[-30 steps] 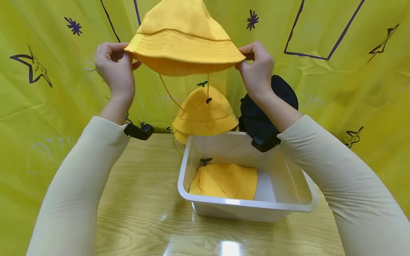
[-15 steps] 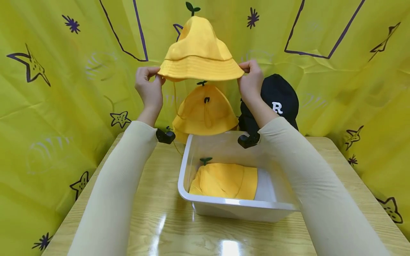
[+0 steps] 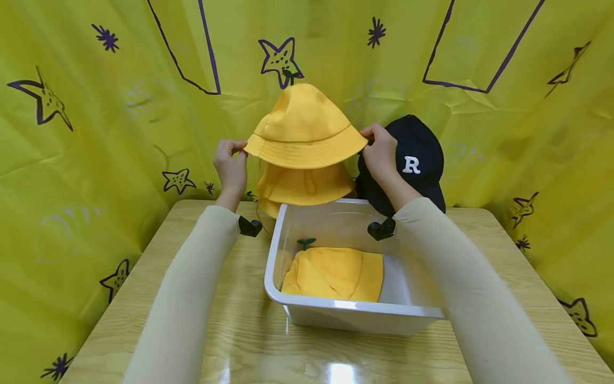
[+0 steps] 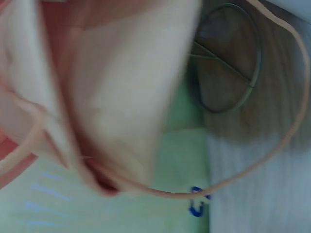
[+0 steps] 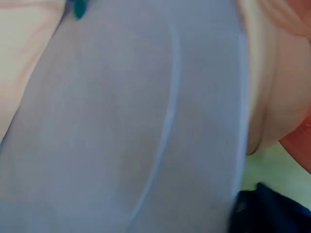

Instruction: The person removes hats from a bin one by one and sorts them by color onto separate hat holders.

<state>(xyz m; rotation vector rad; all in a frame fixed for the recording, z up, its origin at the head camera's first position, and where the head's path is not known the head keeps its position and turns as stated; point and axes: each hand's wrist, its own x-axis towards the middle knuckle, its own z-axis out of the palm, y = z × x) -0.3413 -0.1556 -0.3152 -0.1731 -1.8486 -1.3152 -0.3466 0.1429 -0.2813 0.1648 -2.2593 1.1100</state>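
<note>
A yellow bucket hat [image 3: 307, 125] with a green sprout on its crown hangs upright between my hands in the head view. My left hand [image 3: 232, 168] pinches the left end of its brim, and my right hand [image 3: 380, 152] pinches the right end. Directly below and partly hidden by it is a second yellow hat [image 3: 312, 189], behind the bin. The left wrist view shows a hat's underside [image 4: 121, 82], blurred, with a looping chin cord [image 4: 233, 180].
A white plastic bin [image 3: 355, 306] stands in front, with a yellow sprout hat [image 3: 331, 274] lying in it. Behind my right hand is a black cap [image 3: 424, 154] marked R. A round wire base [image 4: 260, 58] stands on the wooden table [image 3: 240, 330]. A yellow curtain [image 3: 96, 160] hangs behind.
Both hands have lowered the yellow hat from the top of the view until it overlaps the hat behind the bin. First they drew inward, and its green sprout came into view.
</note>
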